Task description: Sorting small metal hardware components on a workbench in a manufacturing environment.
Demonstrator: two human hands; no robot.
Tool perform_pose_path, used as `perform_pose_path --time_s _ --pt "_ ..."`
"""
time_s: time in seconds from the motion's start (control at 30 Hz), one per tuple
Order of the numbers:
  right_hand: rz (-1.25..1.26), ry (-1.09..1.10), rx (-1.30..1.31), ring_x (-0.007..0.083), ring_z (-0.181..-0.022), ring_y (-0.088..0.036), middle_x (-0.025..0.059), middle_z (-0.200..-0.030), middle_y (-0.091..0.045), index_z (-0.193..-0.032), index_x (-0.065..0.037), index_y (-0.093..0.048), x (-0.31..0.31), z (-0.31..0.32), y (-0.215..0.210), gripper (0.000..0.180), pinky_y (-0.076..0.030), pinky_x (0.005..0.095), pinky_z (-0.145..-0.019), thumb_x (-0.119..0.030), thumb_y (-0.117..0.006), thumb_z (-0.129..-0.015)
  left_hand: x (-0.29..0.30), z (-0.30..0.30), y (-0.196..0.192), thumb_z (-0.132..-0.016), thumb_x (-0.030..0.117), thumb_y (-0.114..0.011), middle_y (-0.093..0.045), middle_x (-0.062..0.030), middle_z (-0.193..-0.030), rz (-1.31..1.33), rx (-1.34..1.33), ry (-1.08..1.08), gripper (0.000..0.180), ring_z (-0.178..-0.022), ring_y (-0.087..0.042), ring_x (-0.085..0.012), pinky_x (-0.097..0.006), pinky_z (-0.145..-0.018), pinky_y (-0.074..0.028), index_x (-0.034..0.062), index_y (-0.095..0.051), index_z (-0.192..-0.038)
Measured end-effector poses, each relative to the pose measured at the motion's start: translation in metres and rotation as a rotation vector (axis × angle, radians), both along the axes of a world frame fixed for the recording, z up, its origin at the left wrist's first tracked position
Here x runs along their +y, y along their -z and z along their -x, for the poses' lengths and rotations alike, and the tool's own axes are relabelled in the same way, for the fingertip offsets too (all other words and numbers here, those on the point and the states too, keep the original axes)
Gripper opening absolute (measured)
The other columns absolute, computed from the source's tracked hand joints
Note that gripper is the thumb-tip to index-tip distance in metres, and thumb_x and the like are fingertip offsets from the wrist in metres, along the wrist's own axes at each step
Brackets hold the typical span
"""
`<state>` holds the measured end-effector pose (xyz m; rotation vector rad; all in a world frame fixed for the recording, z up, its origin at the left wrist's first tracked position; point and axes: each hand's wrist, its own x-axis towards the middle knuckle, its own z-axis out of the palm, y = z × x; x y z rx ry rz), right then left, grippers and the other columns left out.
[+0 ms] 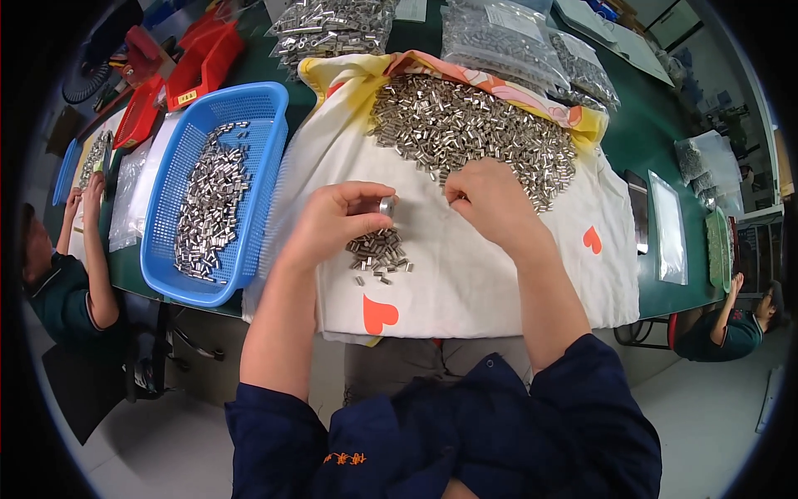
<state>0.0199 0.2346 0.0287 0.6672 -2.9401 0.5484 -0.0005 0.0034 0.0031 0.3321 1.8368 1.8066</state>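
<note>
Here, cylinders (474,121) lie beside right hand (489,195), grasp unclear; left hand (334,218) holds metal piece (386,206).

The small silvery cylindrical pieces (474,125) look like glossy metal; the white, heart-printed cloth (465,274) beneath is matt and creased. At left, the blue rectangular basket (270,154) is perforated, smooth-rimmed plastic.

We see big heap (474,125) of small silver metal cylinders, loose, lying every which way, upper centre of frame. Smaller pile (378,252) left of centre, few strays below. Just above, we spot shiny round metal piece (386,206), held.
</note>
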Motion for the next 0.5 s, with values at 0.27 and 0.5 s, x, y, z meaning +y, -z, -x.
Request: perform_pose_path --time_s 0.27,0.5 --pt "-0.011 0.071 0.173 0.025 -0.074 -0.054 0.0084 -0.073 -0.058 -0.072 -0.007 -0.061 -0.014 0.002 0.01 0.004 -0.042 0.0374 -0.069 -0.008 -0.057 -0.071 -0.001 -0.002 -0.001 -0.073 -0.01 -0.06 -0.061 -0.0066 -0.099 -0.033 0.004 0.002 0.034 -0.084 -0.058 -0.0099 -0.022 -0.076 -0.048 -0.0034 -0.055 -0.106" --pt "0.653 0.168 -0.167 0.0196 -0.074 -0.056 0.0063 -0.08 -0.06 -0.082 -0.004 -0.063 -0.043 -0.007 0.003 0.01 -0.045 0.0297 -0.067 -0.008 -0.058 -0.074 -0.001 0.001 0.003 -0.074 -0.004 -0.063 -0.061 -0.0046 -0.088 -0.161 0.009 -0.064 0.032 -0.08 -0.059 -0.0102 -0.021 -0.072 -0.048 -0.0027 -0.056 -0.105"
